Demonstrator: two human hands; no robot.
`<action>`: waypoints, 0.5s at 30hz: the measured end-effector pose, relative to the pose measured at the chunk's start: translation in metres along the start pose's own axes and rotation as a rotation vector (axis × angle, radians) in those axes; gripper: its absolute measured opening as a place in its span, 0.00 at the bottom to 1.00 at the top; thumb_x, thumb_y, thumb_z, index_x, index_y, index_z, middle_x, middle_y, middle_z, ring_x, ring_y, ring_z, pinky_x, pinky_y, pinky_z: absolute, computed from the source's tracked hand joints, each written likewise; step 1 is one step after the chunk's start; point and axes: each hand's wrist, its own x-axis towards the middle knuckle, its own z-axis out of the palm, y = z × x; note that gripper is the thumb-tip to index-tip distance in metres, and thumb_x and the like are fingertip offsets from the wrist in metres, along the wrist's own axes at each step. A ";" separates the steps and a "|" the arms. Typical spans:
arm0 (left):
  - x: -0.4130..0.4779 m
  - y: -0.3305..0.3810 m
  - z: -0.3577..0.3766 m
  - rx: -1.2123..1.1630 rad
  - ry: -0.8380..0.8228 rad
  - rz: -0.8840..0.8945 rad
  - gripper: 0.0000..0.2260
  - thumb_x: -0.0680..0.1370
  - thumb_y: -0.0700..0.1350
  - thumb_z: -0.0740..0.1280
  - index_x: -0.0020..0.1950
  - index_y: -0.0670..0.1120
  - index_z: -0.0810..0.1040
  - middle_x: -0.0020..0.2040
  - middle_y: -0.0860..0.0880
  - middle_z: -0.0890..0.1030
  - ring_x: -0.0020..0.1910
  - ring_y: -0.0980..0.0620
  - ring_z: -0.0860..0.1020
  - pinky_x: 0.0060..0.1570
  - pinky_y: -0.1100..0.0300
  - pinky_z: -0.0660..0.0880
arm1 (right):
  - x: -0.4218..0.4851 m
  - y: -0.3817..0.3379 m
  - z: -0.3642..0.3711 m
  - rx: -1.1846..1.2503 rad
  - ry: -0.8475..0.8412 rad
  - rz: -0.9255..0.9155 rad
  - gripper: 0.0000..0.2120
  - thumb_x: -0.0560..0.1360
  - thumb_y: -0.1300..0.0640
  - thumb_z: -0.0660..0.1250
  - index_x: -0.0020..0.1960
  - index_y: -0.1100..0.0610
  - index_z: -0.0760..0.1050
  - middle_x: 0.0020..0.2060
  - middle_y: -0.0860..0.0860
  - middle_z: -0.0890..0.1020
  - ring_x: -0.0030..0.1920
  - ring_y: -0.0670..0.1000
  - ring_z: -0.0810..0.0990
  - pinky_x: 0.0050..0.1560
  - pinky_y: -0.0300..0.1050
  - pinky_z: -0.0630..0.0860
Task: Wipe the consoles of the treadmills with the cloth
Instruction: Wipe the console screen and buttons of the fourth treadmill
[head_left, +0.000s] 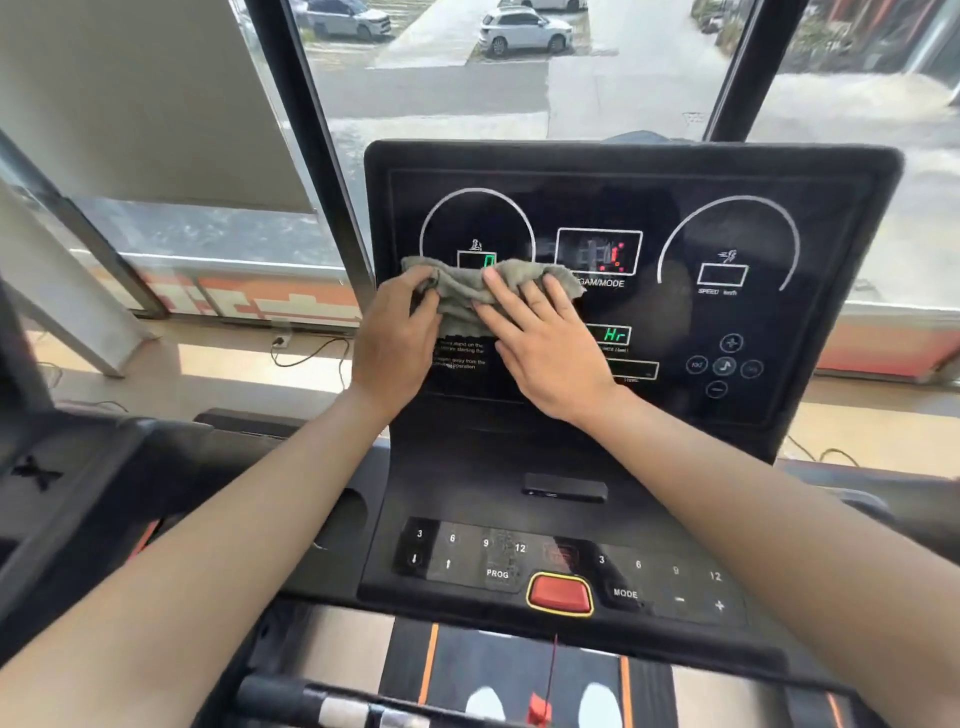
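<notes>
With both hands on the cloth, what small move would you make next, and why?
Probably slide the cloth rightward across the console: the left hand grips it and the right hand presses it over the left dial, while the speed dial and buttons lie uncovered.

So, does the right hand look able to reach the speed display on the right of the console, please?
Probably yes: the right hand rests flat on the cloth, with only bare console between it and the speed display.

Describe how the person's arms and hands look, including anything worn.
The left forearm and right forearm are bare to the picture's edge, with no sleeves showing. The left hand and right hand wear no gloves; no rings, watch or bracelets are visible.
</notes>
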 end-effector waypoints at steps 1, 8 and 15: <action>-0.017 0.000 0.003 0.006 -0.012 0.017 0.10 0.82 0.37 0.65 0.59 0.32 0.80 0.61 0.35 0.79 0.58 0.39 0.76 0.58 0.51 0.76 | -0.013 -0.008 0.009 0.010 -0.035 -0.023 0.24 0.83 0.51 0.53 0.78 0.53 0.62 0.81 0.54 0.53 0.75 0.60 0.63 0.79 0.58 0.49; -0.104 0.004 0.009 -0.019 -0.097 0.002 0.10 0.82 0.38 0.64 0.51 0.35 0.83 0.55 0.39 0.82 0.53 0.43 0.79 0.53 0.50 0.79 | -0.068 -0.042 0.044 0.067 -0.201 -0.094 0.23 0.83 0.50 0.55 0.77 0.53 0.65 0.81 0.52 0.55 0.74 0.59 0.66 0.78 0.57 0.49; -0.094 0.003 0.004 0.031 -0.086 -0.087 0.18 0.78 0.50 0.72 0.59 0.37 0.82 0.61 0.40 0.81 0.58 0.44 0.79 0.58 0.54 0.77 | -0.038 -0.023 0.024 0.052 -0.126 -0.089 0.24 0.84 0.47 0.52 0.78 0.51 0.62 0.81 0.53 0.53 0.76 0.60 0.63 0.79 0.57 0.48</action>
